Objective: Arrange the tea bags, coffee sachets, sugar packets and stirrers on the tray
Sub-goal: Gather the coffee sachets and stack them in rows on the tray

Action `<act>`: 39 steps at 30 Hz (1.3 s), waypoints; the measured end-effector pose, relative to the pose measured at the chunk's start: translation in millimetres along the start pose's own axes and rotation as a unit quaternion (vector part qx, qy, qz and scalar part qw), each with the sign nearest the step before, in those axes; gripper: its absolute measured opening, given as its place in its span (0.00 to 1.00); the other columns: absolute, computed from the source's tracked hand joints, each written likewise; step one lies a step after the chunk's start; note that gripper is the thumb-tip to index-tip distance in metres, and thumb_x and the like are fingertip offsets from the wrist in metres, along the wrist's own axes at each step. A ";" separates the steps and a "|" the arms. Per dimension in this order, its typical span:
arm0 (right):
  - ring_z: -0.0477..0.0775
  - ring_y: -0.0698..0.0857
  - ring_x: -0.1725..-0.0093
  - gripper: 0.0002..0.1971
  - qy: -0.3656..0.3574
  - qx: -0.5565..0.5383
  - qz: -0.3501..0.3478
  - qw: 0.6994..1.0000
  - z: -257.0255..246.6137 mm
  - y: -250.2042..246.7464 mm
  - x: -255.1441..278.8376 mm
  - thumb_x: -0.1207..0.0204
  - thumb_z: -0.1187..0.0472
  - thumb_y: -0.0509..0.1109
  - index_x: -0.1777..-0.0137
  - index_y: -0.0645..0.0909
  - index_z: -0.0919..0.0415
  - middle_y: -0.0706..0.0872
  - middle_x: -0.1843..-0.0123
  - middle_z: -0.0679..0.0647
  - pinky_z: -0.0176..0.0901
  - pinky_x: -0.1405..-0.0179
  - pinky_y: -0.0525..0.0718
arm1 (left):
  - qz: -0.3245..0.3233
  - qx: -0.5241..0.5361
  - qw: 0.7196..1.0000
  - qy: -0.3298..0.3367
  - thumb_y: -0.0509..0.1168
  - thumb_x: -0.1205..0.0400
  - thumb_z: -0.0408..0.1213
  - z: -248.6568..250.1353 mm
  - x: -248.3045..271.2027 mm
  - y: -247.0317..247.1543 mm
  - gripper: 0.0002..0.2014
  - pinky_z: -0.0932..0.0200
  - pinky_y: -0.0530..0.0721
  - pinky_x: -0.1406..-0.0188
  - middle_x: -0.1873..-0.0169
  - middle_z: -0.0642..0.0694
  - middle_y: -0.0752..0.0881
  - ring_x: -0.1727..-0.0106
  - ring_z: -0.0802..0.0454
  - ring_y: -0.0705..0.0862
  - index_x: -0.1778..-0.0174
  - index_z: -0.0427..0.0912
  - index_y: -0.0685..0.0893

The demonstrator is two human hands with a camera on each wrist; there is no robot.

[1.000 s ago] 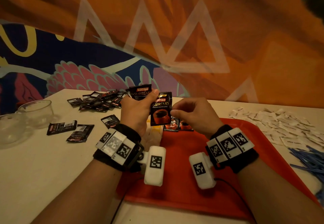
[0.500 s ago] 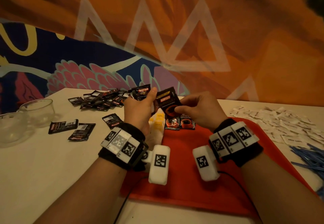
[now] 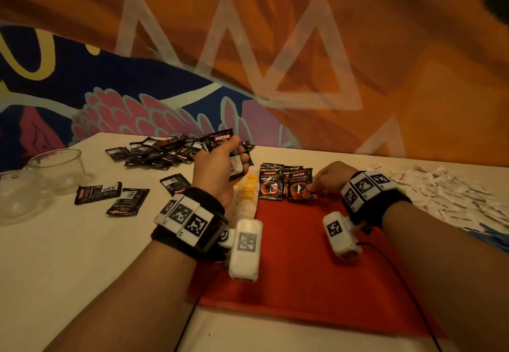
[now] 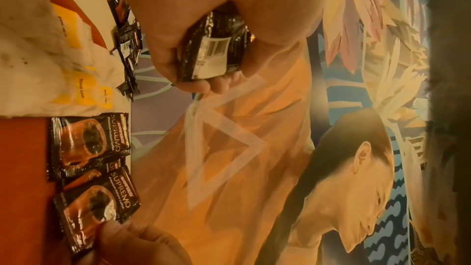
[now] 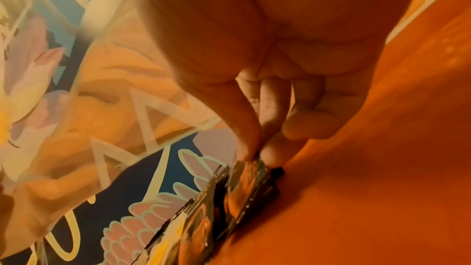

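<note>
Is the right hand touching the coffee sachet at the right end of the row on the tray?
Touching. In the right wrist view the right hand pinches the corner of the rightmost coffee sachet.

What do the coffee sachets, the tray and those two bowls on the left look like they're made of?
Coffee sachets: glossy plastic or foil film, judging by glints and crinkles. Tray: red, matte, probably plastic; the pictures leave this open. Bowls: clear, see-through, glass or clear plastic.
</note>
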State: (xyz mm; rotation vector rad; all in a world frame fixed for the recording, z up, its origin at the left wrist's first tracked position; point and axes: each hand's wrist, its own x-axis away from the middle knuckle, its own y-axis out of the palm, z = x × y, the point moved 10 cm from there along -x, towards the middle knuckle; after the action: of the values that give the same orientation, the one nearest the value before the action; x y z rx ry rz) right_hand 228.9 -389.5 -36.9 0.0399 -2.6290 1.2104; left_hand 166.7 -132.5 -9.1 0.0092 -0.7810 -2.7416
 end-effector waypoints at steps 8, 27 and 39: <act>0.55 0.86 0.54 0.11 0.029 -0.021 -0.008 0.999 -1.2 12.2 -4.0 0.26 0.62 0.79 0.48 0.88 0.68 0.93 0.51 0.62 0.55 0.38 0.84 | -0.004 -0.001 1.000 -0.006 0.71 0.18 0.35 0.0 0.8 -0.4 0.17 0.58 0.83 0.67 0.65 0.46 0.86 0.66 0.53 0.85 0.35 0.32 0.84; 0.52 0.84 0.66 0.15 0.023 -0.044 -0.012 0.999 -1.1 10.0 -2.5 0.25 0.54 0.79 0.58 0.81 0.67 0.86 0.65 0.56 0.42 0.62 0.83 | -0.025 -0.016 0.999 -0.041 0.62 0.14 0.34 -7.2 11.9 9.5 0.08 0.57 0.85 0.66 0.62 0.41 0.84 0.61 0.48 0.83 0.47 0.36 0.85; 0.49 0.84 0.61 0.13 -0.233 -0.272 -0.072 0.931 -75.2 13.5 58.1 0.28 0.52 0.80 0.51 0.87 0.60 0.90 0.59 0.52 0.45 0.61 0.78 | -0.090 -0.076 0.993 -0.005 0.74 0.22 0.30 -10.6 23.8 30.0 0.14 0.50 0.92 0.55 0.49 0.34 0.92 0.50 0.39 0.92 0.41 0.31 0.87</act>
State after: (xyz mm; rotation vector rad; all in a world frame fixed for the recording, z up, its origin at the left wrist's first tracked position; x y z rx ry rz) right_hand 186.7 -319.6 13.6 0.4614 -3.2055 0.4214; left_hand 153.0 -168.9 -1.0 0.0367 -0.5978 -2.9667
